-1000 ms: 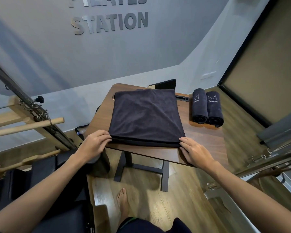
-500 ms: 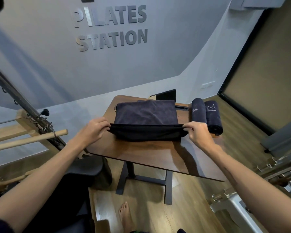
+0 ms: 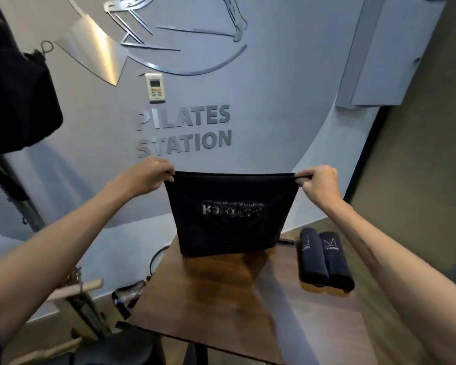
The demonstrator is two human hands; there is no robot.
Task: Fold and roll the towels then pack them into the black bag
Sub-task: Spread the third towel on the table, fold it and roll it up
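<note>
- The dark towel (image 3: 228,214) hangs upright above the far part of the wooden table (image 3: 221,306), its long top edge running left to right and pulled taut.
- The left hand (image 3: 145,177) pinches the top left corner; the right hand (image 3: 320,183) pinches the top right.
- The towel's bottom edge hangs at the far part of the tabletop; whether it touches cannot be told.
- Two rolled towels (image 3: 325,260) lie side by side on the right, their long axes running near to far.
- Bare tabletop lies nearer than the hanging towel.
</note>
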